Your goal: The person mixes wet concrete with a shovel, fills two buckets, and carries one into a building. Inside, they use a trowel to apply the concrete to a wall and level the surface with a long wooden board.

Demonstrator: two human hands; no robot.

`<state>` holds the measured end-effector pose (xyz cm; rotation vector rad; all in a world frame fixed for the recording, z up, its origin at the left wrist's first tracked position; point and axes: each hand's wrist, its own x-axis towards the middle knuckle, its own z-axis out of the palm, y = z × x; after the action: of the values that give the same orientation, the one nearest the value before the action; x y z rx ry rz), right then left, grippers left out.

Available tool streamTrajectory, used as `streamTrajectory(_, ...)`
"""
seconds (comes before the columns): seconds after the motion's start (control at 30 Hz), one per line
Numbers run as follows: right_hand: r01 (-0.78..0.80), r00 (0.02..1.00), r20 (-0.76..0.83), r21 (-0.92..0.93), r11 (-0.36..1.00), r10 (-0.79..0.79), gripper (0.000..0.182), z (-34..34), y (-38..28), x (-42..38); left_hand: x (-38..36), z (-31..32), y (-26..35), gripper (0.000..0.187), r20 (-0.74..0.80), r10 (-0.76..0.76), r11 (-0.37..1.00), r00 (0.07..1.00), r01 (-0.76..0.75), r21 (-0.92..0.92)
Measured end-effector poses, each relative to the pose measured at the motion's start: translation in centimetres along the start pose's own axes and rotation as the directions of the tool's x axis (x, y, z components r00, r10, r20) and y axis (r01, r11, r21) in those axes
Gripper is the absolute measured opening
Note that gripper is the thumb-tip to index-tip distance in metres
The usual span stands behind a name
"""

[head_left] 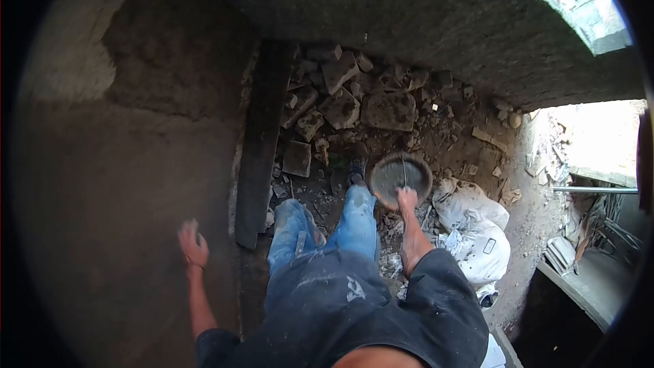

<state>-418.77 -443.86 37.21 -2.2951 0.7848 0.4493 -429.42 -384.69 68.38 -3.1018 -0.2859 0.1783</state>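
Note:
My right hand (407,199) is closed round the handle of a trowel (404,169), whose thin blade shows nearly edge-on over a round basin (425,176). Grey wet-looking mix (388,176) lies in the basin, which sits on the ground ahead of my right leg. Out to the left, my left hand (194,245) is open with its fingers apart and holds nothing. It is close to the brown plastered wall surface (129,232); whether it touches cannot be made out.
Broken stones and rubble (340,109) cover the ground ahead. A long dark board (262,143) runs along the left side. White sacks (473,225) lie right of the basin. A rough wall (409,13) rises beyond, and a ledge with debris (579,266) is at the right.

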Motion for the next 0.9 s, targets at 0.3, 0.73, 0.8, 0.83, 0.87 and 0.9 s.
streamTrajectory(0.3, 0.465, 0.876, 0.234, -0.168, 0.870, -0.423, 0.028, 1.0, -9.7, 21.9, -14.4, 4.0, -2.1, 0.026, 0.605, -0.578, 0.568, 0.547, 0.803, -0.182)
streamTrajectory(0.73, 0.686, 0.723, 0.381, -0.290, 0.667, -0.577, 0.047, 5.3, -7.6, 28.2, -15.9, 1.5, 8.3, 0.027, 0.777, -0.628, 0.139, 0.052, 0.989, 0.046)
streamTrajectory(0.8, 0.757, 0.641, 0.177, -0.310, 0.576, -0.747, 0.047, 5.7, -7.4, 25.7, -15.8, 2.9, 9.0, 0.027, 0.798, -0.602, 0.078, 0.037, 0.997, 0.013)
streamTrajectory(0.83, 0.738, 0.653, 0.143, -0.340, 0.583, -0.743, 0.049, 5.5, -8.3, 23.7, -15.7, 3.6, 9.3, 0.027, 0.803, -0.595, 0.059, 0.023, 0.998, 0.015)
streamTrajectory(0.87, 0.744, 0.647, 0.147, -0.337, 0.577, -0.748, 0.049, 6.0, -9.1, 21.8, -15.4, 4.4, 9.7, 0.027, 0.810, -0.586, 0.043, 0.009, 0.999, 0.020)
streamTrajectory(0.9, 0.748, 0.645, 0.118, -0.301, 0.592, -0.755, 0.043, 7.5, -10.0, 19.5, -15.0, 4.9, 10.2, 0.027, 0.808, -0.589, 0.027, -0.009, 0.999, 0.031)
